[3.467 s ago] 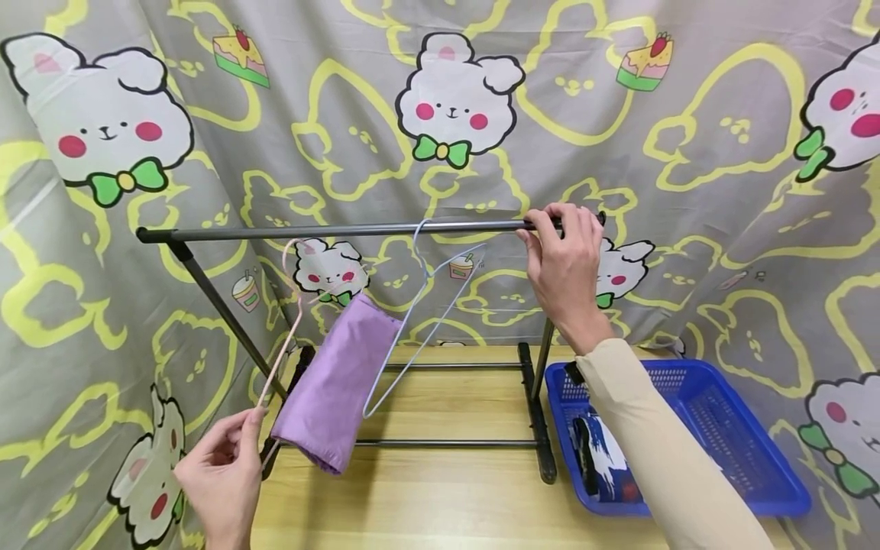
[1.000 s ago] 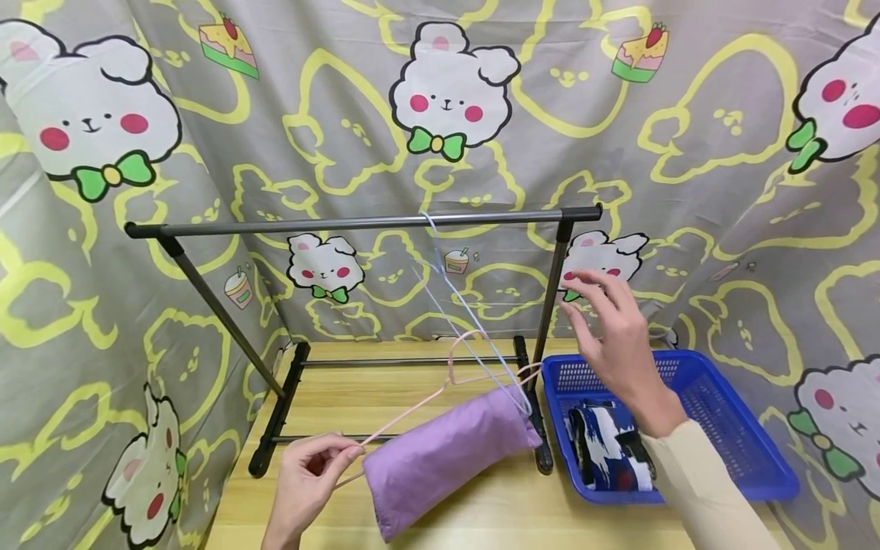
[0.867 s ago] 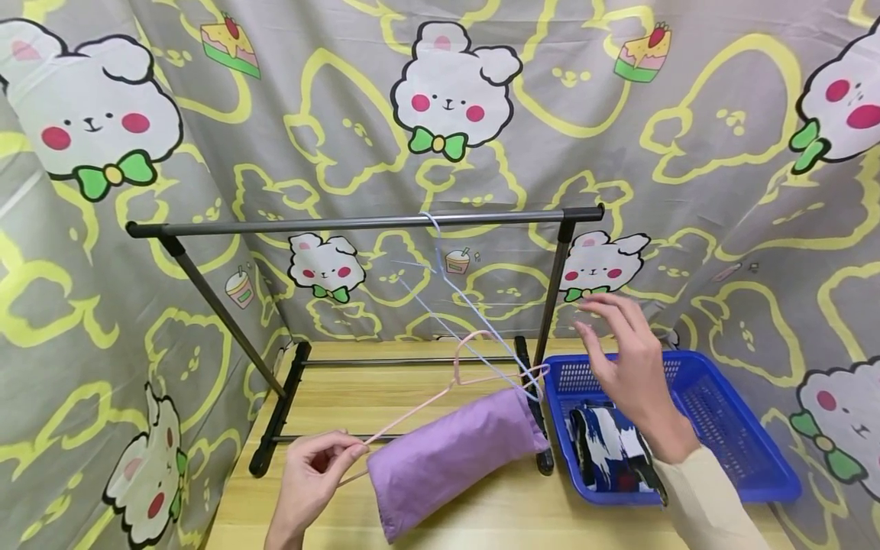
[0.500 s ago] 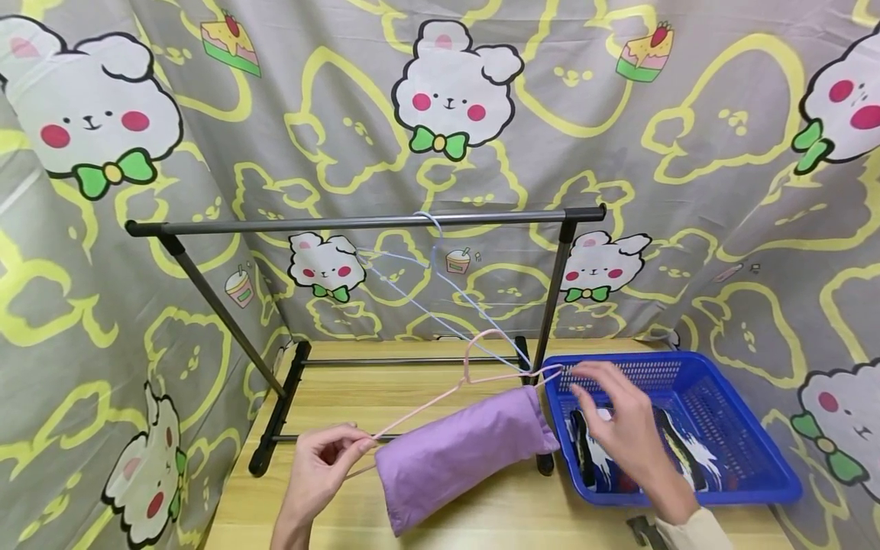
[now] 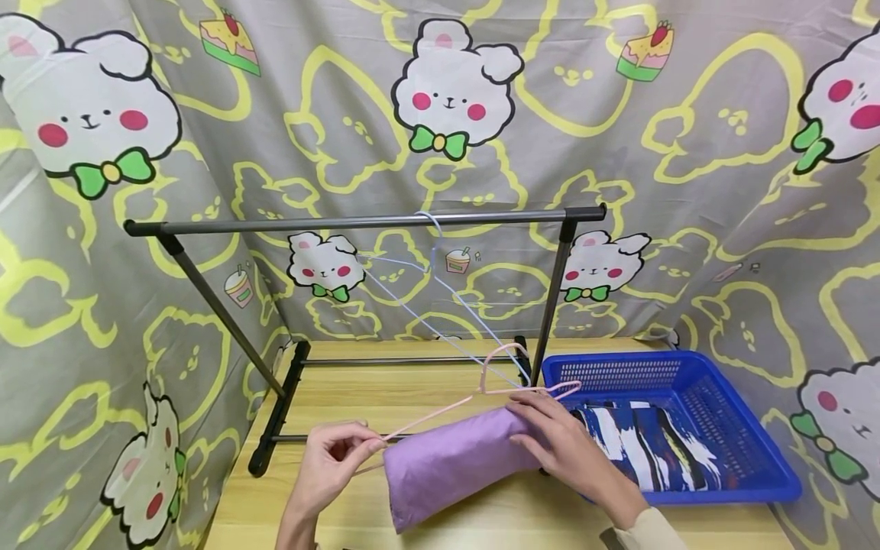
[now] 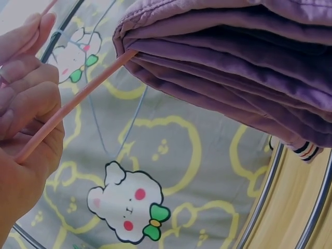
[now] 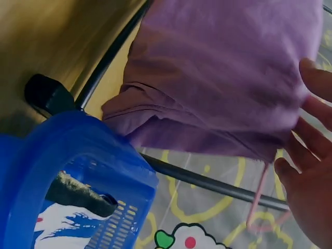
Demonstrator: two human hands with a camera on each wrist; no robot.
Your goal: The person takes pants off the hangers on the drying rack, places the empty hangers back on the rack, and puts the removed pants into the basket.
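A folded purple garment (image 5: 457, 462) hangs doubled over the lower bar of a pink clothes hanger (image 5: 440, 410), in front of a dark metal rack. My left hand (image 5: 330, 462) pinches the hanger's left corner between thumb and fingers; the left wrist view shows its pink bar (image 6: 83, 96) running into the garment's layered folds (image 6: 218, 67). My right hand (image 5: 567, 451) rests on the garment's right end, fingers extended over its top edge. In the right wrist view, its fingertips (image 7: 311, 72) touch the purple cloth (image 7: 223, 78). The hanger's hook points up, off the rail.
A light blue hanger (image 5: 470, 305) hangs on the rack's top rail (image 5: 309, 224), behind the pink one. To the right, a blue plastic basket (image 5: 756, 451) holds folded blue, white and black patterned cloth (image 5: 653, 447). Patterned grey curtains (image 5: 577, 99) enclose the wooden table (image 5: 412, 351).
My left hand has brought the pink hanger and garment down rightward from beside the rail. My right hand left the rail, passed over the basket and came onto the garment. The blue hanger has swung round.
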